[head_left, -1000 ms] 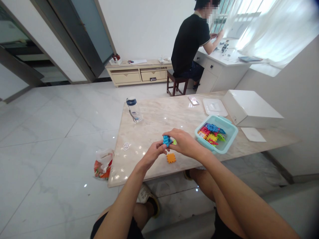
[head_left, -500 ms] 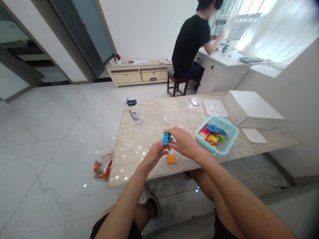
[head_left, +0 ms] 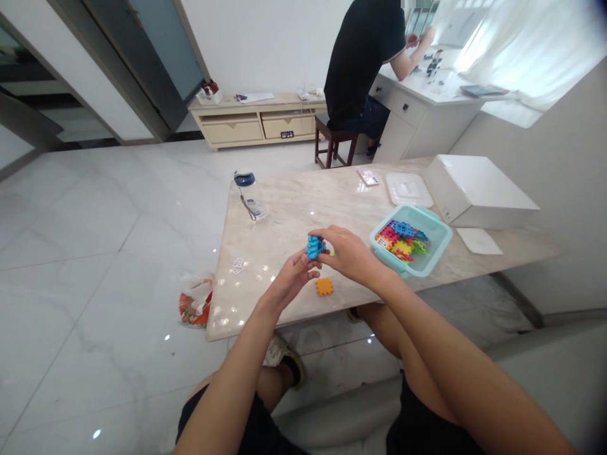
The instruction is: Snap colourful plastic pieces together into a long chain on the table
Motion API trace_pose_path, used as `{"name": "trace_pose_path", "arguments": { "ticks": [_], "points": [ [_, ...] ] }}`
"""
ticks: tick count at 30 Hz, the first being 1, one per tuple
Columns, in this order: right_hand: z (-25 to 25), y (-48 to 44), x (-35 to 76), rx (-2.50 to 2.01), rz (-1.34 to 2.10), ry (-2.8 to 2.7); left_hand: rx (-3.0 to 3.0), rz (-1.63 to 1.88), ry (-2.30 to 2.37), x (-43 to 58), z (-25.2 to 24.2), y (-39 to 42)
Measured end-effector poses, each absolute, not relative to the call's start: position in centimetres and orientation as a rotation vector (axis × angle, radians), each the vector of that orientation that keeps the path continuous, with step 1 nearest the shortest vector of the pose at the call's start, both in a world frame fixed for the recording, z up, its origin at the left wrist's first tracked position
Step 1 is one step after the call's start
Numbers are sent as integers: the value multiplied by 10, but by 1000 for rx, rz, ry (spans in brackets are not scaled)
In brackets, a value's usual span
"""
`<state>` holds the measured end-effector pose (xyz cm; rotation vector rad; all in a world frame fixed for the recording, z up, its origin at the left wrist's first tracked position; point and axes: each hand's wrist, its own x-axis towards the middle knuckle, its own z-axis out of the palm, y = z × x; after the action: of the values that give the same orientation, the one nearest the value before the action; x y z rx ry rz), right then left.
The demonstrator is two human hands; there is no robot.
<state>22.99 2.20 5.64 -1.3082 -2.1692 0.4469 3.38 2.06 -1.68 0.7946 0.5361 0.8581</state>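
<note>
Over the marble-patterned table (head_left: pixel 284 196), blue interlocking toy blocks (head_left: pixel 313 247) with notched edges are held between both hands. My left hand (head_left: pixel 294 277) grips them from below and the left, its fingers curled. From the right, my right hand (head_left: pixel 346 253) pinches their upper side between thumb and fingers. A bit of yellow-green shows behind the right fingers; I cannot tell whether it is held. An orange notched block (head_left: pixel 324 287) lies flat on the table just below the hands. Right of them stands a light-blue tub (head_left: pixel 434 256) with several coloured blocks (head_left: pixel 403 234) inside.
A clear bottle (head_left: pixel 251 199) with a blue lid stands at the left. Farther right are a white lid (head_left: pixel 408 189), a large white box (head_left: pixel 484 189) and a white sheet (head_left: pixel 478 241). A person in black (head_left: pixel 360 63) sits at a desk behind.
The camera view has tilted down a little, so the scene sits higher in the picture. Both hands keep hold of the blue blocks, which have turned slightly.
</note>
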Motion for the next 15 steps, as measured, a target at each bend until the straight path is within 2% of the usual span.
{"name": "trace_pose_path", "arguments": {
  "ticks": [15],
  "points": [
    [57,21,232,-1180,342,-2293,848,859,591,30,-16,22]
  ]
}}
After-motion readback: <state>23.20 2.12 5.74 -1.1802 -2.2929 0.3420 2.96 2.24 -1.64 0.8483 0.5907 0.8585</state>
